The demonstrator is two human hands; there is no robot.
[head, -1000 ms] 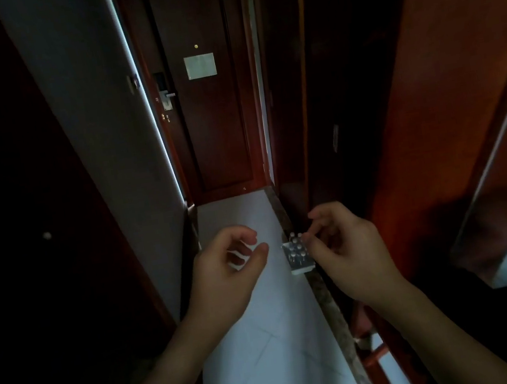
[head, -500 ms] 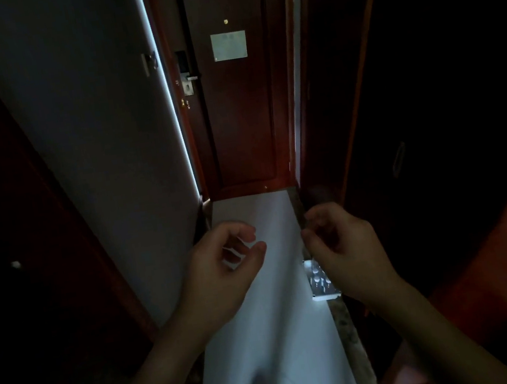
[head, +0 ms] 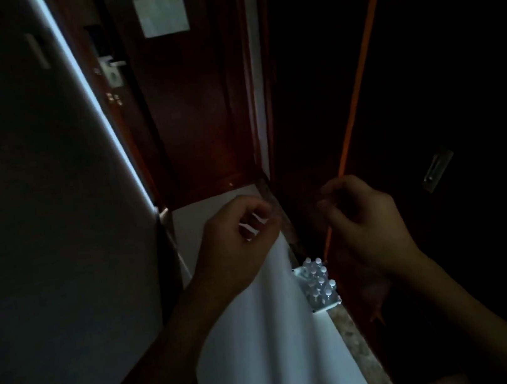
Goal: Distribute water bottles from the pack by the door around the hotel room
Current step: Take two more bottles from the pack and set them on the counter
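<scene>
A shrink-wrapped pack of water bottles [head: 318,284] with white caps stands on the pale floor against the right-hand wall, some way short of the entrance door. My left hand [head: 240,243] hovers above the floor to the left of the pack, fingers loosely curled and empty. My right hand [head: 362,221] hangs above and just right of the pack, fingers half curled, holding nothing. Neither hand touches the pack.
The corridor is narrow and dim. The dark wooden entrance door [head: 186,103] with a white notice [head: 161,14] and a metal handle [head: 112,71] closes the far end. A grey wall [head: 31,192] lines the left; dark wooden wardrobe panels [head: 429,99] with a recessed handle [head: 436,172] line the right.
The view has advanced down the corridor, so the door and the pack are nearer. The pack now lies below my hands instead of between them. Both hands keep the same curled, empty pose.
</scene>
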